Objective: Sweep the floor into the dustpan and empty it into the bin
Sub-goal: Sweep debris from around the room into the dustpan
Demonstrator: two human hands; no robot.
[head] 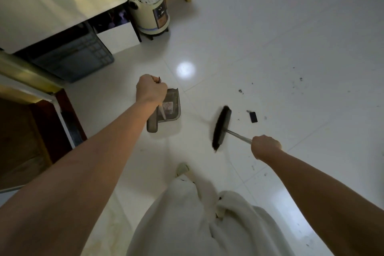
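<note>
White tile floor [259, 37]; debris [253, 117] lay right of broom head [222, 125], dustpan [168, 110] left. Right hand [266, 146] gripped broom, nearer; left hand [150, 89] fisted round dustpan handle.

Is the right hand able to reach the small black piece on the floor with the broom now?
Probably yes. The right hand grips the broom handle, and the black piece lies just beyond the brush head with only bare floor between them. The dustpan, held by the left hand, is on the other side.
</note>
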